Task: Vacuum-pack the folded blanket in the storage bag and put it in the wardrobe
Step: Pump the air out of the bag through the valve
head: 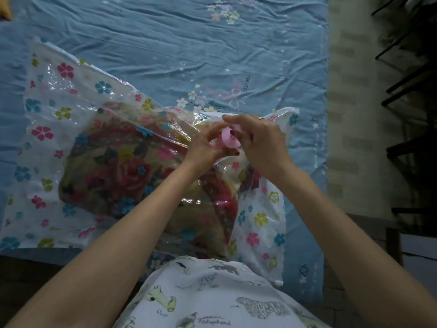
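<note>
A clear storage bag printed with coloured flowers lies on the bed. Inside it sits the folded blanket, with a red and yellow floral pattern. On the bag's upper right part is a pink round valve cap. My left hand pinches the cap from the left with curled fingers. My right hand holds the same cap from the right, thumb and fingers curled round it; a ring shows on one finger.
The bed is covered by a blue sheet with small flower and star prints. To the right runs a pale floor strip, then dark furniture legs. The bed's near edge lies just in front of my body.
</note>
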